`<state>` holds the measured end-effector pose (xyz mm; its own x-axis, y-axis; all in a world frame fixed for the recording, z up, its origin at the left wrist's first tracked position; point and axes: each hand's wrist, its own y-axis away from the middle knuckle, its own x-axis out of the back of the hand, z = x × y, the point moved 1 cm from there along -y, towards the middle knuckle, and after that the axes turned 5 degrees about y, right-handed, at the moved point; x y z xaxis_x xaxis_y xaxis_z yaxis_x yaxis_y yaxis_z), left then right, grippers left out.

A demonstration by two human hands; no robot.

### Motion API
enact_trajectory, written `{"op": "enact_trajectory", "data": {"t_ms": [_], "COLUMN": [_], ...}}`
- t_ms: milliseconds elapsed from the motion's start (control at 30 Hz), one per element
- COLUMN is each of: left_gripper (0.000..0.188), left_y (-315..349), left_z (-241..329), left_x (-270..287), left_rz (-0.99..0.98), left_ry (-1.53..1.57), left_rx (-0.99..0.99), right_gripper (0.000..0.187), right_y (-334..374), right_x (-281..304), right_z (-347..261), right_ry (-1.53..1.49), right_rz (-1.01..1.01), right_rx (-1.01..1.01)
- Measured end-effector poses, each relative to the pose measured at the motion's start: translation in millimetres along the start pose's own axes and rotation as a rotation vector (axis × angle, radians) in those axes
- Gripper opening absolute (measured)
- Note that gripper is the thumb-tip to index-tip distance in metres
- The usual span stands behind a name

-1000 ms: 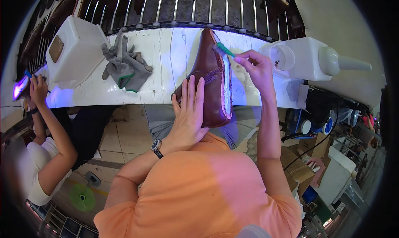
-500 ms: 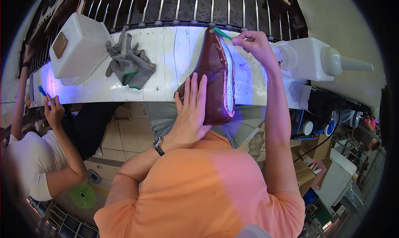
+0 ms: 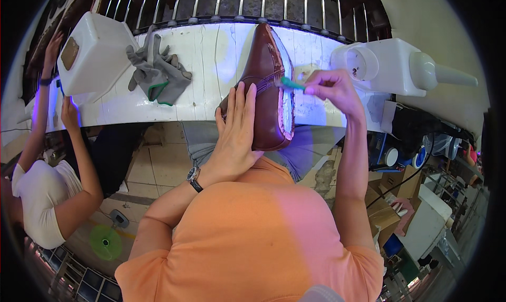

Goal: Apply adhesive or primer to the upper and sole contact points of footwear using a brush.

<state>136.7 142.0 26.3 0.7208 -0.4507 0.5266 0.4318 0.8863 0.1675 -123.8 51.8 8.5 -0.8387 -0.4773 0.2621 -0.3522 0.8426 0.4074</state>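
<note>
A dark brown leather shoe (image 3: 266, 104) lies on its side on the white bench, toe away from me, its heel end reaching past the front edge. Its pale, unfinished underside (image 3: 286, 109) faces right, with a rough rim along it. My left hand (image 3: 235, 125) holds the shoe, long fingers flat over the upper and thumb by the opening. In my right hand (image 3: 332, 90) a small green-handled brush (image 3: 291, 84) is pinched between thumb and fingers. The brush is blurred, with its tip at the middle of the shoe's underside edge.
Grey gloves (image 3: 159, 72) lie on the bench (image 3: 205, 64) at left, beside a white plastic container (image 3: 100, 49). At right another white container (image 3: 387, 67) lies with its spout pointing right. A metal roller rack (image 3: 263, 4) runs behind. A co-worker (image 3: 50, 196) works at far left.
My right hand has brought the brush from the shoe's toe back toward me, to mid-length. My left hand stays on the shoe. The co-worker's hands have moved away from their body.
</note>
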Motion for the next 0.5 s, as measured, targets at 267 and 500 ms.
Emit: {"op": "enact_trajectory", "data": {"t_ms": [267,500], "left_gripper": [0.116,0.111], "left_y": [0.3,-0.5], "left_z": [0.4,-3.3], "left_x": [-0.8,0.8], "left_rz": [0.003,0.033], "left_ry": [-0.006,0.026], "left_rx": [-0.011,-0.031], "right_gripper": [0.013,0.015], "right_y": [35.7,6.9], "right_x": [-22.9,-16.5], "right_z": [-18.0,-5.6], "right_ry": [-0.083,0.044], "right_rz": [0.002,0.347], "right_rx": [0.125,0.03]}}
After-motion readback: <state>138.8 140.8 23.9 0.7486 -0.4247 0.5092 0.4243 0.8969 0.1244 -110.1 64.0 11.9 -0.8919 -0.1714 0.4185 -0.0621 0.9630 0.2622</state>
